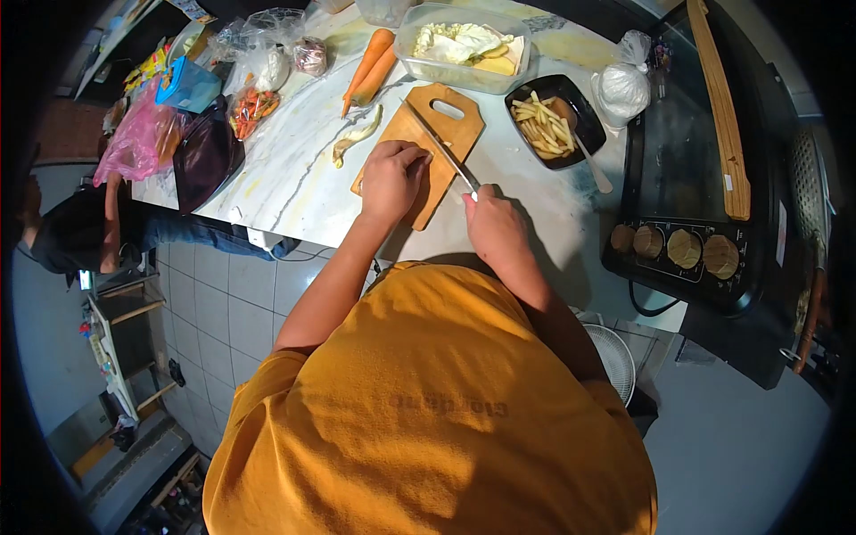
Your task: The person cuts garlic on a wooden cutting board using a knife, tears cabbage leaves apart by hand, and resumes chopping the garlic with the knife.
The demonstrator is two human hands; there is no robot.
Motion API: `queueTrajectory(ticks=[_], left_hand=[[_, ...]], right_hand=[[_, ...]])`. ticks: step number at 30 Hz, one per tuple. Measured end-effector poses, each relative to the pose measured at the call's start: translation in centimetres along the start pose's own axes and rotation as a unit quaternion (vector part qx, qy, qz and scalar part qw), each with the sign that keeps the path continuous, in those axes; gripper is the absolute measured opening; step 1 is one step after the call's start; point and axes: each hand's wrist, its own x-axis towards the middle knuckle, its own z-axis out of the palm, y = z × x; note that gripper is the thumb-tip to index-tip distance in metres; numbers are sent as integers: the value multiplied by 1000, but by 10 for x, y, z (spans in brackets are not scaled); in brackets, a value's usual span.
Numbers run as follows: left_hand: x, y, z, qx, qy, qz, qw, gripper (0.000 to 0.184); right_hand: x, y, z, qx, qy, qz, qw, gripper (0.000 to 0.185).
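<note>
A wooden cutting board [456, 132] with a handle slot lies on the marble-patterned tabletop. My right hand [495, 223] grips a knife [437, 138], its long blade slanting across the board toward the upper left. On the board's left part, my left hand [392, 181] rests with fingers curled and pressed together beside the blade. Whatever is under those fingers is mostly hidden; a small pale bit shows near the fingertips. Left of the board lies a curved, pale vegetable piece [357, 136]. Two carrots [368, 67] lie beyond it.
A clear plastic container [419, 67] holds cabbage and yellow slices. The black bowl [588, 116] contains pale cut sticks and a spoon. At right stand a bag of white powder [621, 92] and a black oven [660, 187]. Bagged vegetables [253, 109] and another person [85, 223] are at left.
</note>
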Motion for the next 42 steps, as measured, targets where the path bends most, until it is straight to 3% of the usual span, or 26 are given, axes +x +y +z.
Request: queueTrajectory(ticks=[6,11,42], left_hand=[[0,3,-4,-6,0,6,1000,12],[0,3,-9,-17,-33,-16,999,16],[1,-3,-3,6,-16,-30,999,10]], right_hand=[[-3,11,2,3,44,-21,999,39],[-7,8,3,27,43,-29,998,39],[2,-1,5,2,-3,-20,1000,34]])
